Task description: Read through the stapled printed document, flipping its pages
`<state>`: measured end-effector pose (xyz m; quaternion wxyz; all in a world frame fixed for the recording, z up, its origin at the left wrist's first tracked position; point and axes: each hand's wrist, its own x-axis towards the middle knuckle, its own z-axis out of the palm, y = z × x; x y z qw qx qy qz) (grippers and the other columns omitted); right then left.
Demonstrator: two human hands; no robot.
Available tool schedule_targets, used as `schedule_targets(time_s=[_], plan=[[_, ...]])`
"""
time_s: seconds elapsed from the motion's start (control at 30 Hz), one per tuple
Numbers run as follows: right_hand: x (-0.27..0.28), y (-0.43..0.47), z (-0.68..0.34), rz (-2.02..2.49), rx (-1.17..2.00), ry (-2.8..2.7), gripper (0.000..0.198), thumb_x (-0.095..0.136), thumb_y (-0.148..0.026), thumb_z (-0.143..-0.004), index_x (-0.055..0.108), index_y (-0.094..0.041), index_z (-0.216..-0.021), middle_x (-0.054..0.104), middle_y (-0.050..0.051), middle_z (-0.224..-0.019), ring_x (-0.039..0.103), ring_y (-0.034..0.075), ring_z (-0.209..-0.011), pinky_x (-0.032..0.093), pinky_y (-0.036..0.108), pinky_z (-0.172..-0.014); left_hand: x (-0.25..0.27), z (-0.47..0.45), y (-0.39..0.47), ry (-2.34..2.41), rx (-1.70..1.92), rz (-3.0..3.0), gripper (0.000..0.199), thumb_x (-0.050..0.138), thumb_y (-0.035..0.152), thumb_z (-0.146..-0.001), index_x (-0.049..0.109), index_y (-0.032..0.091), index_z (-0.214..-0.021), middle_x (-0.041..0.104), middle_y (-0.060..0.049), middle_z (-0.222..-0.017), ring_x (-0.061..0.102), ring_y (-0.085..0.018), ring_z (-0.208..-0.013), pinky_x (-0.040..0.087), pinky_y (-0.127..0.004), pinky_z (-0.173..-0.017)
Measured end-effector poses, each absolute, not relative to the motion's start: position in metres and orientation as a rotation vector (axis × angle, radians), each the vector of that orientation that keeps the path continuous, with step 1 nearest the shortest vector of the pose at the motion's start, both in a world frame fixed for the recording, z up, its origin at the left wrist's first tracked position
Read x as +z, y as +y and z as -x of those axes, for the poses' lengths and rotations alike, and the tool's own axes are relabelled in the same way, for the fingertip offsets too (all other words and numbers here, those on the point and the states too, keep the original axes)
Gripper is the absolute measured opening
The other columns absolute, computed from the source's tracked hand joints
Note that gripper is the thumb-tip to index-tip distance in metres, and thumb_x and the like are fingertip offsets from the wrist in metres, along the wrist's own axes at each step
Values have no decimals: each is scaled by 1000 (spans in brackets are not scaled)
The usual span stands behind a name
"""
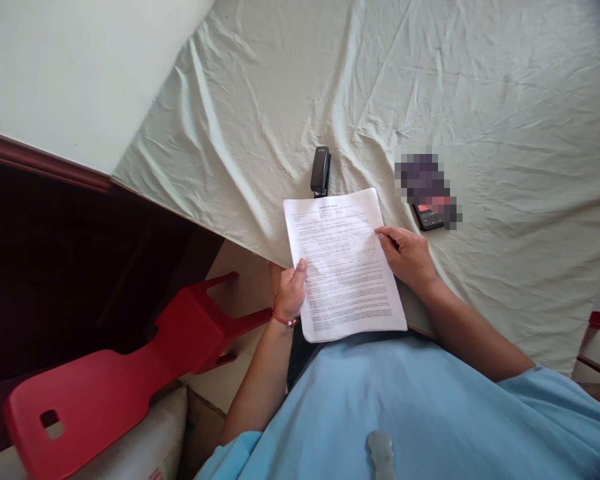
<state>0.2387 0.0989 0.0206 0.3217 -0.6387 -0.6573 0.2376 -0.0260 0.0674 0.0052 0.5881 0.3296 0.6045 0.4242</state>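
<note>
A stack of printed paper sheets [347,273] is held up in front of my blue shirt, over the table's near edge. My left hand [291,290] grips the stack's left side, thumb on top and the other fingers hidden beneath. At the right edge, my right hand [407,257] pinches the paper between thumb and forefinger, its other fingers curled. Just past the top of the sheets lies a black stapler [321,170] on the cloth, its near end close to the paper. How many sheets there are I cannot tell.
A pale, wrinkled cloth [260,100] covers the table. Right of the papers lies a phone [430,219], partly blurred out by pixelation. A red plastic chair [105,393] stands at the lower left, with a white sack [153,433] below it. Dark wood panelling [70,267] borders the left side.
</note>
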Motion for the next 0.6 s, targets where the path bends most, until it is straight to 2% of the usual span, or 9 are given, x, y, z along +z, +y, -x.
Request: schedule_targets(time_s=[0.6], plan=[[22,99,-238,1683,633,-1724,28,53,-29,-98,78,-22,-106,80,6,-102,75,25,-93,55,36,-84,2,27,67,1435,972,-834,66,69,74,-78,77,9,-87,75,-11,-82,71,-22,-78,55,-33,-73]])
